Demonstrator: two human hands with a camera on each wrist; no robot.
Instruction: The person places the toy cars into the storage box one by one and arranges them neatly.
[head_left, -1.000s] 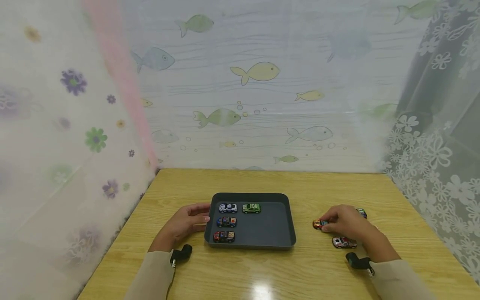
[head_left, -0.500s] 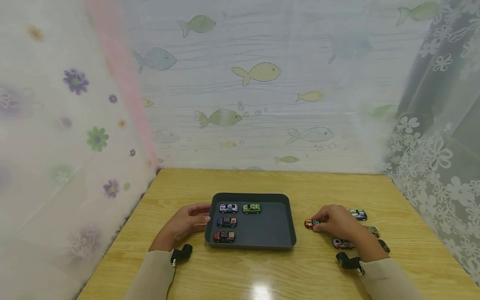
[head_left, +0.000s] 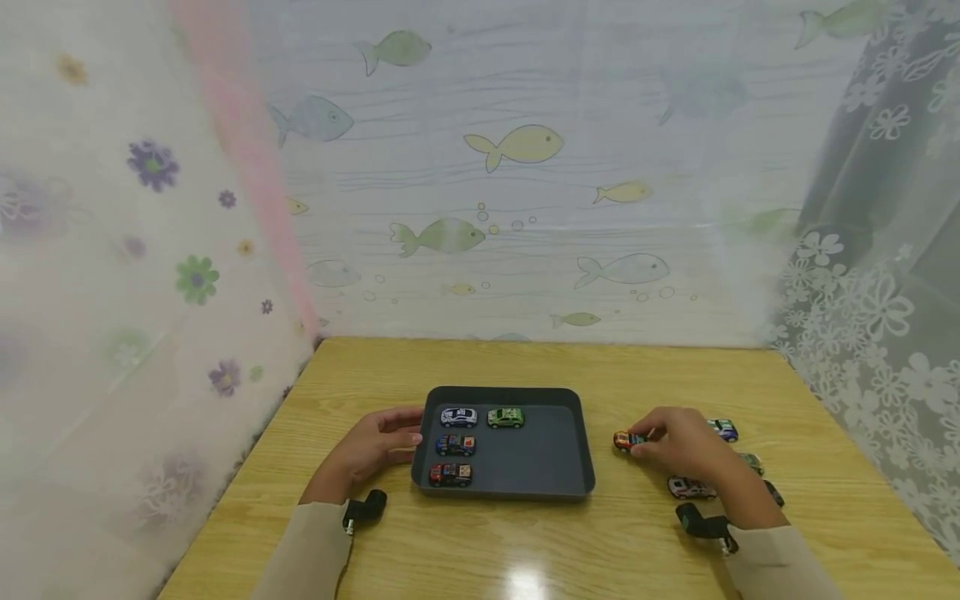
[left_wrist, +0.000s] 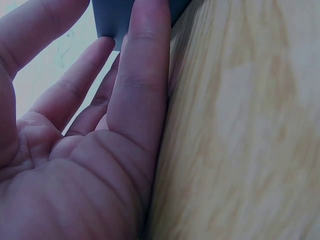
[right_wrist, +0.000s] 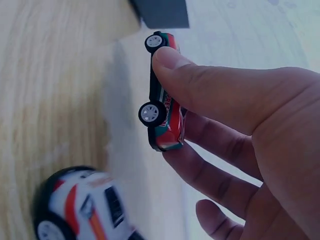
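My right hand (head_left: 686, 446) pinches a red-and-green toy car (right_wrist: 169, 112) between thumb and fingers. In the right wrist view its wheels are off the table. It is to the right of a dark grey tray (head_left: 536, 462). My left hand (head_left: 372, 446) rests at the tray's left side, its fingers fairly straight and touching the wall. Inside the tray, a white car (head_left: 458, 417), a blue car (head_left: 456, 445) and a red-and-black car (head_left: 451, 475) form a left column. A green car (head_left: 506, 417) sits beside the white one.
Near my right forearm are a white-and-red car (head_left: 692, 488), a white, green and blue car (head_left: 723, 429), a greenish car (head_left: 751, 462) and a dark car (head_left: 773, 493), some partly hidden. A fish-patterned curtain (head_left: 480, 192) hangs behind the wooden table (head_left: 600, 542).
My right hand has moved left with the red-and-green car, away from the other loose cars, and has since come up slightly. My left hand and the tray have stayed in place.
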